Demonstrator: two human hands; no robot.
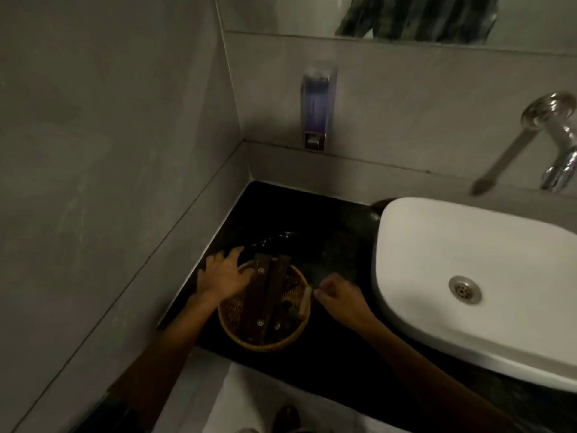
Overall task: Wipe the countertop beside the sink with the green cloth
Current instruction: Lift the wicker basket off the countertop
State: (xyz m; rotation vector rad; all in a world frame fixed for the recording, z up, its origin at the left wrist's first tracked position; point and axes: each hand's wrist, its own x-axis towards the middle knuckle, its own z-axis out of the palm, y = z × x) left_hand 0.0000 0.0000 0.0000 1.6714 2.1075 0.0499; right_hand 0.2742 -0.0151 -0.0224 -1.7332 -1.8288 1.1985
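Both hands on basket point(264, 307), left hand point(223, 276), right hand point(338, 296); countertop point(296, 220) beneath

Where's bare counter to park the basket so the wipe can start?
Free: the back corner of the countertop, between walls and sink. Also the front strip beside the sink. Crowded: front left, where the basket sits between left hand and right hand.

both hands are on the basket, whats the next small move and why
Probably lift the woven basket off the dark countertop: the left hand rests on its rim, the right hand is at its other edge, and no green cloth is visible yet.
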